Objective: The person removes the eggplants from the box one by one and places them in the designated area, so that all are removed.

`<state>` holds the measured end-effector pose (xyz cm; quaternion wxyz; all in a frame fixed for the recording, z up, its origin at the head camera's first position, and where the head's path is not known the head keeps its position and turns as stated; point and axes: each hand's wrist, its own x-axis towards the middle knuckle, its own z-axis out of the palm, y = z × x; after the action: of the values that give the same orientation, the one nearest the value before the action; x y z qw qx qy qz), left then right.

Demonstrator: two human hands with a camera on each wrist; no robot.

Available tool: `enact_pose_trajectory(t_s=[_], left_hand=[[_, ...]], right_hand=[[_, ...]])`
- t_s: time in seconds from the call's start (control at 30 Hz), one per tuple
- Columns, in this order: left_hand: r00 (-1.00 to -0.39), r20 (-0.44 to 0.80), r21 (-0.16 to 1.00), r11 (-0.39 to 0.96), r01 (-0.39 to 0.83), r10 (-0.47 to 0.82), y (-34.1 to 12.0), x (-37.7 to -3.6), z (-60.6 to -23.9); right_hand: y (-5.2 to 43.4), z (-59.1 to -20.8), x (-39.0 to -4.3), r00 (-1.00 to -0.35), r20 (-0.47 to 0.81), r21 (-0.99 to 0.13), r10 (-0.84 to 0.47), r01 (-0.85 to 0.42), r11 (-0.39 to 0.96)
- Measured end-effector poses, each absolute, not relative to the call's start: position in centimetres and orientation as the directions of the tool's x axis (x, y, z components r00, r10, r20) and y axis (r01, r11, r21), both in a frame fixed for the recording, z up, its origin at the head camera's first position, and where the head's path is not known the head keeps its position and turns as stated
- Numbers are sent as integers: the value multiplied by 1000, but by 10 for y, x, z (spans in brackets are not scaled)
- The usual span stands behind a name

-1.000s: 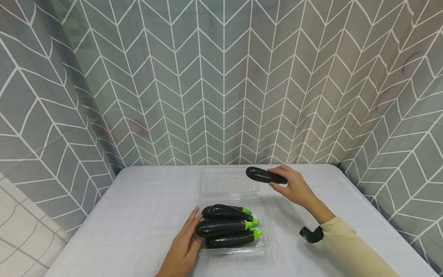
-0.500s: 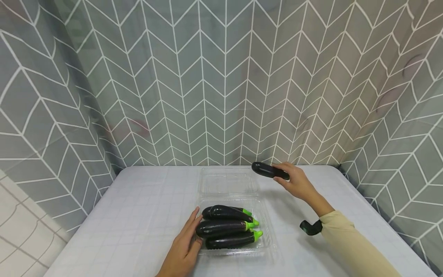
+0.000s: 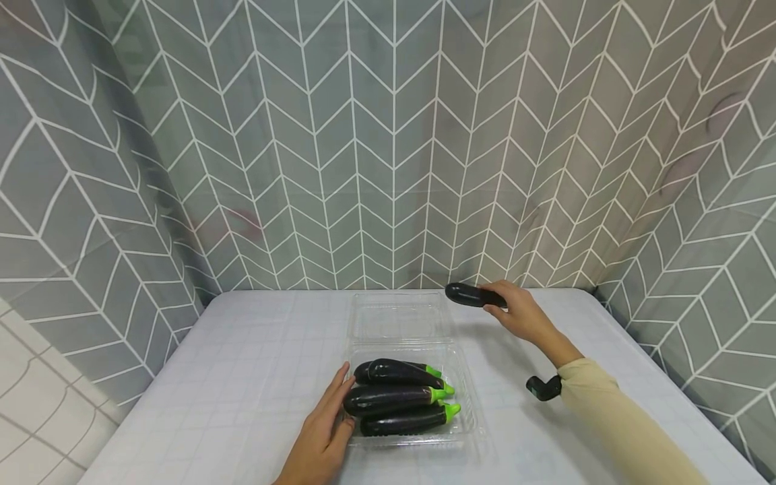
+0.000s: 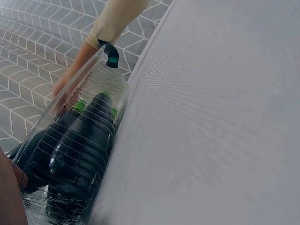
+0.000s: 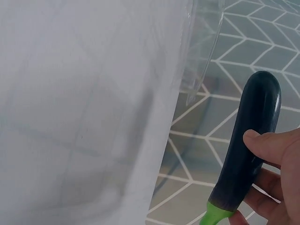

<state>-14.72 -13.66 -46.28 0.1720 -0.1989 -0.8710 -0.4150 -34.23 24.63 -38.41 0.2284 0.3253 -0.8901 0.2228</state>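
My right hand (image 3: 518, 313) holds a dark eggplant (image 5: 251, 136) in the air over the back right of the table, fingers and thumb round its body. In the right wrist view its green stem end (image 5: 215, 214) points down and the thumb lies across the skin. A hinged clear plastic box (image 3: 463, 384) stands with its lid (image 3: 400, 316) folded back. Several eggplants (image 3: 388, 401) lie in it, stem ends to the right. My left hand (image 3: 321, 428) rests against the box's left side, its fingers extended along the rim.
A white cloth covers the table (image 3: 261, 350). Grey patterned curtains (image 3: 388, 148) hang behind and at both sides. A black wrist camera (image 3: 543, 388) juts from the right sleeve (image 3: 612, 417).
My right hand has moved right and slightly back with the eggplant, away from above the lid. The left hand and the box have stayed in place.
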Motion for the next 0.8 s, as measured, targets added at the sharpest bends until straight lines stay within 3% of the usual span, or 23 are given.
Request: enact_pose_trajectory(t_s=[0.2,0.8], left_hand=[[-859,472,653,575,493,200,-137,-148,-463],[-863,470,657,579,484,187,-136,-147,-462]], right_hand=[[252,-386,-351,-696,535,-221,-478,-662,716],[260,-398,-370,-787,460,-276,-410,-566,777]])
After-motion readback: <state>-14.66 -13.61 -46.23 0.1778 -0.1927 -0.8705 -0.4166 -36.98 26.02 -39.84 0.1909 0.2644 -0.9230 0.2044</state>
